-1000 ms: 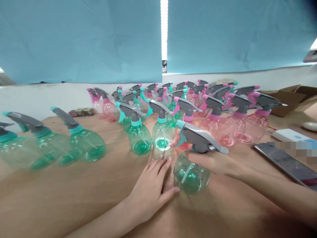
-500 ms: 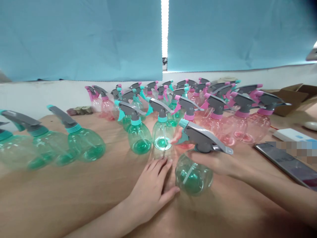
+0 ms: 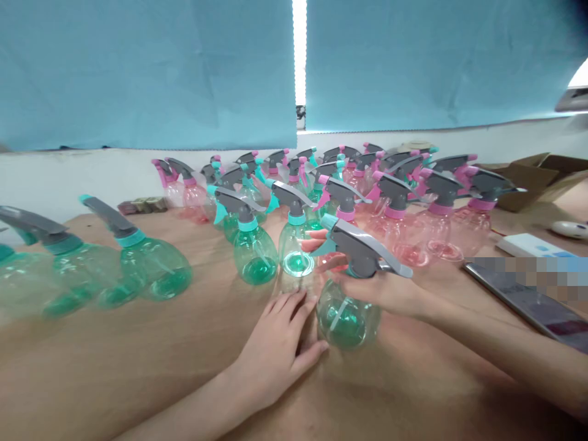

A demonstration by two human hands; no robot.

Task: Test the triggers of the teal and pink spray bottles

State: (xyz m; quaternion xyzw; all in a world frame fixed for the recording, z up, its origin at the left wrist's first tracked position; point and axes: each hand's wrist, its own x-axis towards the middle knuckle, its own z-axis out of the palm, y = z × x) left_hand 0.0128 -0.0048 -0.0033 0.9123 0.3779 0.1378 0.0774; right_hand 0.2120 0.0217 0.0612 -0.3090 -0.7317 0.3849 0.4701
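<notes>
My right hand [image 3: 374,288] is closed round the neck of a green spray bottle [image 3: 348,318] with a grey head and turquoise nozzle. Some of its fingers reach forward by the turquoise trigger. The bottle stands upright or nearly so; whether its base touches the table I cannot tell. Just left of it, my left hand [image 3: 285,343] lies flat on the wooden table [image 3: 151,373], fingers stretched out and holding nothing. Beyond my hands stand two more green spray bottles, one on the left [image 3: 255,254] and one [image 3: 296,245] partly behind my right fingers.
Several green bottles [image 3: 156,266] stand at the left. Pink spray bottles [image 3: 441,233] and green ones crowd the back. At the right are a phone [image 3: 519,300], a white box [image 3: 533,248], a mouse [image 3: 569,229] and an open carton [image 3: 523,184]. Blue blinds [image 3: 147,73] hang behind.
My right hand has shifted slightly left and away from me with the spray bottle, and its front fingers are now more spread by the trigger. My left hand stays flat in place.
</notes>
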